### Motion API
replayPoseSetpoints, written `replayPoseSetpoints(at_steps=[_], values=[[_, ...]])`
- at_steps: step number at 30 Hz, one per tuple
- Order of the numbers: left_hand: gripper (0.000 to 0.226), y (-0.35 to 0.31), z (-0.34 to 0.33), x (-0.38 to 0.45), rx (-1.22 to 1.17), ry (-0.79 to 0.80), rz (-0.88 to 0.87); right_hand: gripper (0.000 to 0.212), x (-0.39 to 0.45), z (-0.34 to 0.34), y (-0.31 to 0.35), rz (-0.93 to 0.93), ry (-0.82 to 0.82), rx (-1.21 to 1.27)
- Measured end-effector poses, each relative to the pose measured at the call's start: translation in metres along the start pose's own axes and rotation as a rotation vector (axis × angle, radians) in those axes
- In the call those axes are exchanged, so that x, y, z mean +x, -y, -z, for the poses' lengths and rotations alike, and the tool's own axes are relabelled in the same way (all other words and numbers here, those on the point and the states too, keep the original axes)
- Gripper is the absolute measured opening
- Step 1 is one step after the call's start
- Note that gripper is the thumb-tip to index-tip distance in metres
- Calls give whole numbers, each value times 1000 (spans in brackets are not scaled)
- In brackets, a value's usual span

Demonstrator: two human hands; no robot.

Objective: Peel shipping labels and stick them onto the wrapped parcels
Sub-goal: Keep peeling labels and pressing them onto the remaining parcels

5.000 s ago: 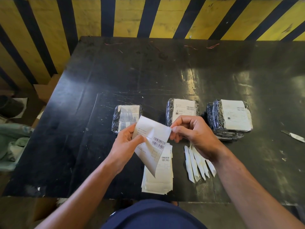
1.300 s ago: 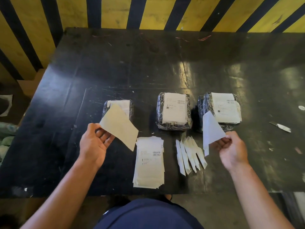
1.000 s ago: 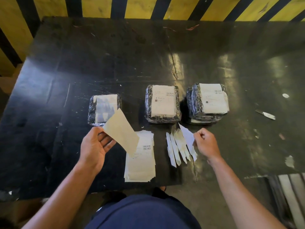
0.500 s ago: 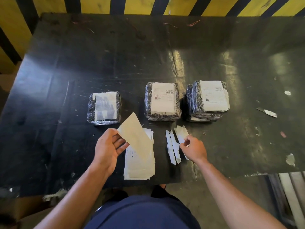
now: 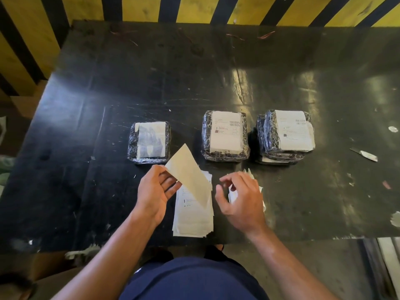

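A broad black surface (image 5: 151,87), scuffed and glossy, stands against a yellow wall with black stripes (image 5: 194,7). Across its middle sit three lots of dark film-wrapped goods: a stack of parcels (image 5: 285,135) at the right with a printed label on top, a single middle parcel (image 5: 225,136) likewise labelled, and a left parcel (image 5: 149,142) whose top patch looks dark and see-through. Nearer the person lies a stack of label sheets (image 5: 192,217), printed side up. The left hand (image 5: 154,191) pinches a peeled label (image 5: 188,174) at its upper corner, blank side toward me, so that it hangs slantwise over the stack, just in front of the left parcel. The right hand (image 5: 240,199) hovers loose-fingered, holding nothing, above a little heap of backing strips (image 5: 249,173), mostly hidden beneath it. Far right lies a small knife-like sliver (image 5: 364,154); what it is I cannot tell.
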State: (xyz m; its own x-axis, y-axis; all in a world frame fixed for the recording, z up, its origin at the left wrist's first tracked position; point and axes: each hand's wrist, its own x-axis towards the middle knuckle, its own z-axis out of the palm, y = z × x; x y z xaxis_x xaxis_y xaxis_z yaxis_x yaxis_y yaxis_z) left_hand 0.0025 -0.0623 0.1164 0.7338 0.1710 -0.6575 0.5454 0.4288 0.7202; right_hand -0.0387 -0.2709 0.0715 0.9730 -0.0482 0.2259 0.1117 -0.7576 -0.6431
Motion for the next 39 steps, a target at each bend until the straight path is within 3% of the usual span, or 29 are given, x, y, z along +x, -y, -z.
replayPoseSetpoints(at_steps=[6,15,21,24,27,29,32,39], values=[[21,-3,0,3,-70,-22,9,26,4,-29,48,271,13,-141],[22,-2,11,6,-102,-43,16,12,16,-47,56,266,-1,-219],[47,0,28,12,-47,-47,-68,13,27,-50,50,-78,60,70],[22,1,43,26,157,-132,-141,11,40,-49,46,-471,164,499],[17,3,55,33,270,-52,-73,11,49,-52,43,-771,232,812],[20,3,58,35,277,20,-50,12,51,-57,41,-831,259,866],[13,3,63,43,296,-9,-87,13,51,-67,44,-858,288,841],[4,5,74,64,483,-152,-151,12,52,-102,56,-811,99,577]])
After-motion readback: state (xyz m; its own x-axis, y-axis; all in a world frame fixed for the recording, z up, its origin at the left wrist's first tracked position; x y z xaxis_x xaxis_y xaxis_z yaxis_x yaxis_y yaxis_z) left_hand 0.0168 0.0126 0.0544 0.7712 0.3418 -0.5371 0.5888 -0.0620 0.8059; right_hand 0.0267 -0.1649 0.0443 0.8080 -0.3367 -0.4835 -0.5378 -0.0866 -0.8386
